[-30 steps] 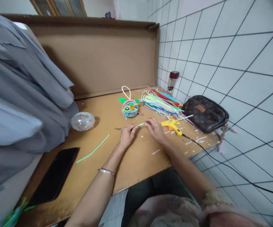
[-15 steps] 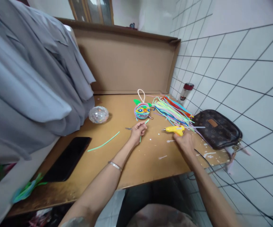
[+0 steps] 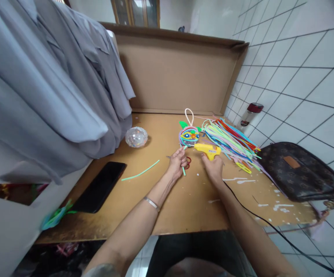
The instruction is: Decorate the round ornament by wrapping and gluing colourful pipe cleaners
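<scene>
My left hand (image 3: 177, 161) pinches a light green pipe cleaner (image 3: 183, 171), whose ends stick out above and below the fingers. Closed around the handle of a yellow glue gun (image 3: 208, 149), my right hand (image 3: 213, 167) holds its nozzle at the upper end of the pipe cleaner; whether they touch I cannot tell. Red-handled scissors (image 3: 188, 161) lie partly hidden under my left hand. Just beyond the hands stands a colourful ball ornament (image 3: 189, 135) with eyes, green ears and a white loop. Another green pipe cleaner (image 3: 140, 172) lies to the left.
A clear ball (image 3: 136, 137) and a black phone (image 3: 99, 187) lie left. On the right are bundled pipe cleaners (image 3: 232, 140), a bottle (image 3: 250, 115), a brown bag (image 3: 302, 169) and a black cable (image 3: 250, 209). Cardboard (image 3: 178, 73) stands behind; grey shirts (image 3: 54, 77) hang left.
My right hand has brought the glue gun leftward, up to the pipe cleaner in my left hand. The view has shifted left, and the red scissor handles now show.
</scene>
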The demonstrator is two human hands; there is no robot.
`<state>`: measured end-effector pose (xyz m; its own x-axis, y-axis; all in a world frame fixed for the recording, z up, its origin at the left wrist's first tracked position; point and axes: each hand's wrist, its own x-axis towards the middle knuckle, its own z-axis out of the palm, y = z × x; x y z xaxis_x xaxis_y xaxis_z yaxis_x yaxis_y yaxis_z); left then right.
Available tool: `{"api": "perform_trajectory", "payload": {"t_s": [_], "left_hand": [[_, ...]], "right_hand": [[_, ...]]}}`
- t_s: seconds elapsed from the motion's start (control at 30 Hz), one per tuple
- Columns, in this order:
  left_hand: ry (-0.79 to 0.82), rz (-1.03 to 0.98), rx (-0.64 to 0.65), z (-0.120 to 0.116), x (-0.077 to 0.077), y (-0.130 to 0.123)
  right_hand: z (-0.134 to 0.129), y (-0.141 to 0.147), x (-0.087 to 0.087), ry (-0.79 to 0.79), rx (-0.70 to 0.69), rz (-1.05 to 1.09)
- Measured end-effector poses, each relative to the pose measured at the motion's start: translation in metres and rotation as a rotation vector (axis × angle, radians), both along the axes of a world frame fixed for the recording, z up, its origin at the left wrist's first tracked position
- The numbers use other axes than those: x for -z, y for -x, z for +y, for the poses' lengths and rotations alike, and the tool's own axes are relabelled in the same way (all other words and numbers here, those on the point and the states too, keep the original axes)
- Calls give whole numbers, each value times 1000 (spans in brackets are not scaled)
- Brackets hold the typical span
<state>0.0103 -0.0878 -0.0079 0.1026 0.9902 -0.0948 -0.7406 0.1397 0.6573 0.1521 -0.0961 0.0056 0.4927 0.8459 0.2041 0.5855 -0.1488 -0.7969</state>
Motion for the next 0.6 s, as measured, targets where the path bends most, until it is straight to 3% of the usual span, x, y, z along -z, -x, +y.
{"api": "perform_trajectory", "payload": {"t_s": [0.17,0.6], "left_hand": [[31,-32,-20,-1,2,-2],[99,-117,18,-6,-3,-6]], "right_hand": [[-2,-7,11,-4,35,-26],[3,-4,22,-22,-34,-45]]}}
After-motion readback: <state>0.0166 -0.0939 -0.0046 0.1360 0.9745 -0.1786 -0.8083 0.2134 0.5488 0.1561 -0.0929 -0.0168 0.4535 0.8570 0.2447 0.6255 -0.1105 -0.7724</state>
